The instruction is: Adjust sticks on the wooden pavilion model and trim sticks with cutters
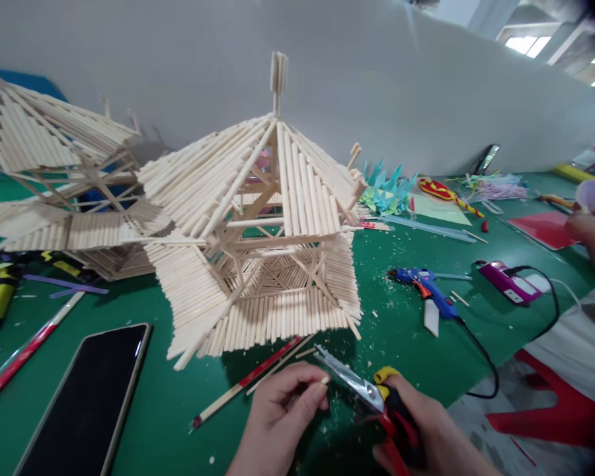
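Scissors [371, 393], one; held stick [325, 380], one.

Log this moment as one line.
left hand: pinches wooden stick | right hand: holds scissors | ahead: stick-built pavilion model | farther right: blue glue gun

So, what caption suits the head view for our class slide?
Left hand pinching a pale stick, right hand holding scissors, before a roofed stick model.
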`<state>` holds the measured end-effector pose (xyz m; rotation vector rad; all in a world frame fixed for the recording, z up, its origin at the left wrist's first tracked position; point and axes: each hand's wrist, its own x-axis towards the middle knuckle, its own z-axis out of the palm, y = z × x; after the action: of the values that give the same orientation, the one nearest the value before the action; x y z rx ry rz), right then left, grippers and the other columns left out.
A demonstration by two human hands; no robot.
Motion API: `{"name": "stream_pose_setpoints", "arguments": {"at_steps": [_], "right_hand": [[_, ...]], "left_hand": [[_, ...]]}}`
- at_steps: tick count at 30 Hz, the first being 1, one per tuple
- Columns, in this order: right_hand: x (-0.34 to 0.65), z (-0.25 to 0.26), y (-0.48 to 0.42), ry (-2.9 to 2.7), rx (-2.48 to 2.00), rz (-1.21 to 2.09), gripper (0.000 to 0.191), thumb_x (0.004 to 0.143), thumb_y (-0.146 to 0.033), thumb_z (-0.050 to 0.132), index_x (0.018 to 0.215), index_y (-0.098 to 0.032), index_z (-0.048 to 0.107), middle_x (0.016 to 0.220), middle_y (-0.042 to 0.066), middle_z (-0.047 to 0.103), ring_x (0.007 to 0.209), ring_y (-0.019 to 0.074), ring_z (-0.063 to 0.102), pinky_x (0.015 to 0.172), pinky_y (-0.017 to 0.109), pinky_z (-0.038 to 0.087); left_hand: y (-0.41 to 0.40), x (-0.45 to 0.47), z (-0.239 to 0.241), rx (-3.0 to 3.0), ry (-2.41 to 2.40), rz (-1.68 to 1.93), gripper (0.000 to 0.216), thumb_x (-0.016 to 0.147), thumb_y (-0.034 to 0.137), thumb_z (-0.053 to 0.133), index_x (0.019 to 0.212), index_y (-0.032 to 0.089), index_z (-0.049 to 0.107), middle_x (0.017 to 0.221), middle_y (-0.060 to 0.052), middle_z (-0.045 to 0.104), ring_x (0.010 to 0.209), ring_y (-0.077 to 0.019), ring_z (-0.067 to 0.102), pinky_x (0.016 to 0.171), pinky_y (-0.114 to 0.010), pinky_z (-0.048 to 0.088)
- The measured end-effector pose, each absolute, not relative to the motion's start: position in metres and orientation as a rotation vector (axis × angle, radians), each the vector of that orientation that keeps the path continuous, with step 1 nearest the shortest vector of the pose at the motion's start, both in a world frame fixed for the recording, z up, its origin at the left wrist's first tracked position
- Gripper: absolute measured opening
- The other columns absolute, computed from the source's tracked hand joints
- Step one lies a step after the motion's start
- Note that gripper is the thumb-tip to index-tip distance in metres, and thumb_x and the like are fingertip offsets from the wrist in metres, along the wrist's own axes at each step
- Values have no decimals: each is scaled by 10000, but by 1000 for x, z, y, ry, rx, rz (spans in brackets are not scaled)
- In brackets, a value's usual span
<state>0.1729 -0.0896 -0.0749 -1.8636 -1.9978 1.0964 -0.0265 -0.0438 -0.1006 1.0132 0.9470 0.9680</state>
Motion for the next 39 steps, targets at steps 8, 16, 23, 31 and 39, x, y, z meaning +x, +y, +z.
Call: {"name": "stream_pose_setpoints", "arguments": {"at_steps": [8, 16, 23, 31, 39], "right_hand": [[176, -80, -91, -2025, -1940, 1037, 292, 592, -215, 585, 853, -219, 454, 772, 24, 599, 620, 164, 581, 541, 252, 444], [161, -75, -89, -1936, -1939, 965, 346, 615, -221, 582, 938, -191, 461, 896, 78, 604, 774, 202, 602, 621, 279, 459], [161, -78, -87, -2062, -1897, 889, 213, 644, -214, 542, 833, -206, 445, 827, 65, 605, 712, 192, 596, 584, 279, 457], [161, -85, -86, -2141, -1937, 971, 282, 638, -235, 543, 895, -213, 429, 801, 60, 634, 683, 200, 620, 579, 272, 463], [161, -73, -83, -2048, -1923, 1152, 387, 593, -285, 617, 925, -191, 441, 853, 78, 622, 683, 197, 595, 589, 291, 465]], "left_hand": [[-49, -29, -108, 834, 954, 1042, 61, 701, 214, 693, 731, 240, 739, 671, 24, 647, 601, -91, 558, 587, -167, 444], [-47, -34, -112, 776, 982, 1073, 59, 687, 215, 711, 738, 227, 738, 689, 26, 680, 617, -94, 574, 599, -155, 458], [-47, -36, -112, 774, 998, 1133, 57, 662, 220, 730, 714, 201, 742, 673, 4, 680, 617, -113, 578, 596, -181, 470], [-49, -37, -113, 817, 1017, 1111, 72, 690, 202, 701, 743, 227, 744, 675, 6, 688, 575, -100, 586, 547, -168, 470], [-48, -37, -110, 929, 1054, 1078, 58, 715, 201, 676, 721, 213, 733, 677, 6, 663, 627, -119, 578, 595, -178, 468]]}}
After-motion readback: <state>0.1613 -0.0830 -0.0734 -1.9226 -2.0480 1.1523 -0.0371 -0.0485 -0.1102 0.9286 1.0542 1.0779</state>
